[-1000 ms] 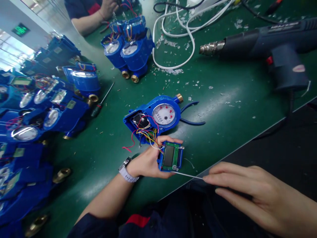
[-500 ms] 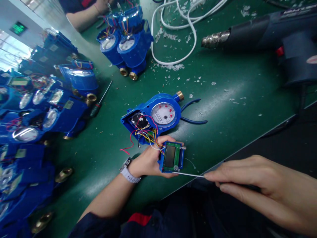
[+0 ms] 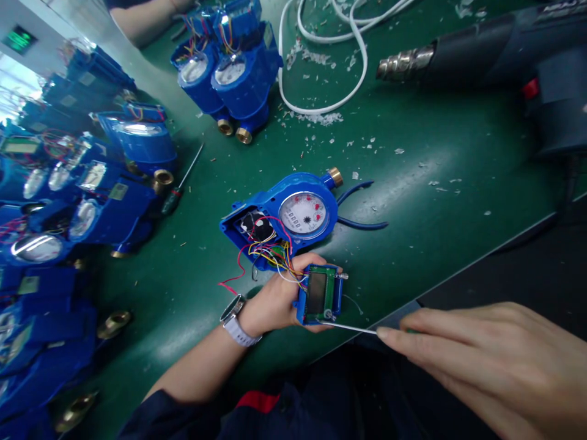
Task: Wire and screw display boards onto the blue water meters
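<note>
My left hand (image 3: pixel 274 304), with a watch on its wrist, is closed around a blue display module (image 3: pixel 317 294) with a green circuit board and a dark screen. Several thin coloured wires (image 3: pixel 287 260) link it to an open blue water meter (image 3: pixel 305 212) lying just beyond on the table. My right hand (image 3: pixel 486 360) grips a screwdriver (image 3: pixel 353 329); its fingers mostly hide the handle. The thin metal shaft reaches left, and its tip is at the module's lower edge, near a small round metal part. Whether the tip touches the board, I cannot tell.
Many blue meters (image 3: pixel 105 208) crowd the left side, and two more (image 3: pixel 243 79) stand at the back. Another screwdriver (image 3: pixel 183 180) lies beside the left group. A white cable (image 3: pixel 321 111), clear scraps and a heat gun (image 3: pixel 477 58) are at the back and right. Another person's arm (image 3: pixel 144 21) rests behind.
My right hand has turned slightly and the screwdriver's shaft sits a little lower, its tip still by the module's lower edge. The view has shifted slightly. The left hand keeps its hold.
</note>
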The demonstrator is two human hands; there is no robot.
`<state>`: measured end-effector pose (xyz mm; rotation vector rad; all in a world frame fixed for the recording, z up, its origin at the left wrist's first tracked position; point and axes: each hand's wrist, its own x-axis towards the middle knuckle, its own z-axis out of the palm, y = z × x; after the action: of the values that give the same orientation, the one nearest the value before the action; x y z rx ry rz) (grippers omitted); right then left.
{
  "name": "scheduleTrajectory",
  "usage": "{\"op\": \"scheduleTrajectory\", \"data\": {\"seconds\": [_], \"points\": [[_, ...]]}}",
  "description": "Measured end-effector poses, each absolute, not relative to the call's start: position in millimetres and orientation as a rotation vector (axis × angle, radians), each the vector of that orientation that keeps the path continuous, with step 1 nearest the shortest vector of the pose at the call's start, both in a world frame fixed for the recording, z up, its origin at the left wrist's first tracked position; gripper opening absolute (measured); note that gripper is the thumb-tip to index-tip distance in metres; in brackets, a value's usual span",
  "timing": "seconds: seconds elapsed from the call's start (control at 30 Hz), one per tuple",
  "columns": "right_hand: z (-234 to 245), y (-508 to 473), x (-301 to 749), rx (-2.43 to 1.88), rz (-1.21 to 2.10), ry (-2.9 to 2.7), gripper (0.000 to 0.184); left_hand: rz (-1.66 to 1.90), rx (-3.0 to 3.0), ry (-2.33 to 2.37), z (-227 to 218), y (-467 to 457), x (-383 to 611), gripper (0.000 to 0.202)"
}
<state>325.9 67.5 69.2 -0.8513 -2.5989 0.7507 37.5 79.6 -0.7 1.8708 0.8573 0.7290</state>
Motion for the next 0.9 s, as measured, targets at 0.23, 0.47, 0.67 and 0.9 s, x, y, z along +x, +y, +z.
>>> {"op": "scheduleTrajectory", "data": {"seconds": [0.23,0.47,0.67,0.9], "points": [[61,42,325,-0.766,0.486,-2.701,0.057,0.687,1.971,0.864,-2,80,35,0.081],[65,65,321,-0.794,0.756,-2.61,0.041,0.676,1.887,0.869,-2,76,33,0.093],[71,85,324,-0.853,1.179,-2.463,0.032,0.564,1.896,0.838,1,78,28,0.116],[71,85,326,-0.898,1.273,-2.42,0.042,0.66,1.788,0.719,3,84,28,0.093]]}}
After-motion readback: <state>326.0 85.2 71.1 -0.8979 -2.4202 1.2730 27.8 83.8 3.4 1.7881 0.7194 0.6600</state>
